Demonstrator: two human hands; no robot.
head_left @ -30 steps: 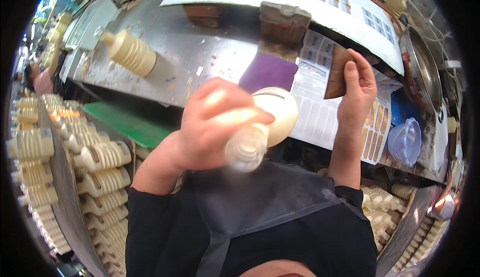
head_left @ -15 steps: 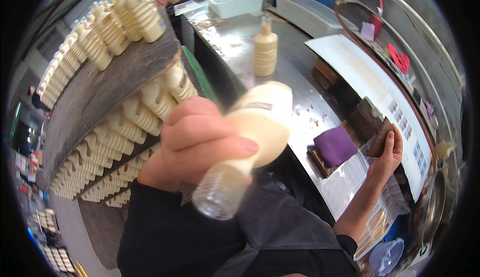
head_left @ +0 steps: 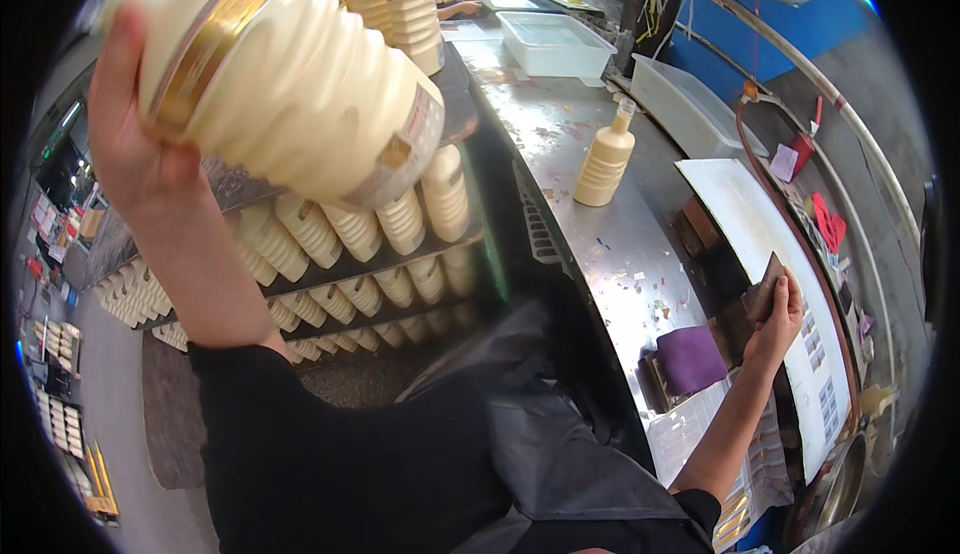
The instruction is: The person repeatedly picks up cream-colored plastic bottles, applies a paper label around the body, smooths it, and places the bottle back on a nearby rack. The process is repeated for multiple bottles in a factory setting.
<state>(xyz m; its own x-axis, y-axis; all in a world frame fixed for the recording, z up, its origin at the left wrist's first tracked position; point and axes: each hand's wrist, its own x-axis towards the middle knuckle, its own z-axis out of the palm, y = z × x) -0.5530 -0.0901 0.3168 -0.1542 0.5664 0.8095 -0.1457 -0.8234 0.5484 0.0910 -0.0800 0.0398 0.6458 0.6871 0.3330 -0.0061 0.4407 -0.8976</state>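
Observation:
At upper left my left hand (head_left: 145, 159) is closed round the neck end of a cream ribbed bottle (head_left: 310, 84) with a gold band. The bottle is tilted in the air, its base toward the rack of bottles, partly hiding it. A small label shows near the base. On the right my right hand (head_left: 778, 322) grips a thin flat brown piece (head_left: 766, 289), held over the edge of a white board (head_left: 735, 204). A folded purple cloth (head_left: 692, 359) lies on a block just left of that hand. Another cream bottle (head_left: 603, 164) stands upright on the metal table (head_left: 530, 119).
Rows of cream bottles (head_left: 400, 222) fill the tiered rack on the left. Two pale plastic tubs (head_left: 555, 46) stand at the table's far end and along the wall. A red cloth (head_left: 828, 222) hangs at right. Part of another person's arm (head_left: 458, 9) shows at the back.
My left hand has swung up and left with the bottle, turning its base toward the rack. The view has turned left. My right hand still holds the brown piece.

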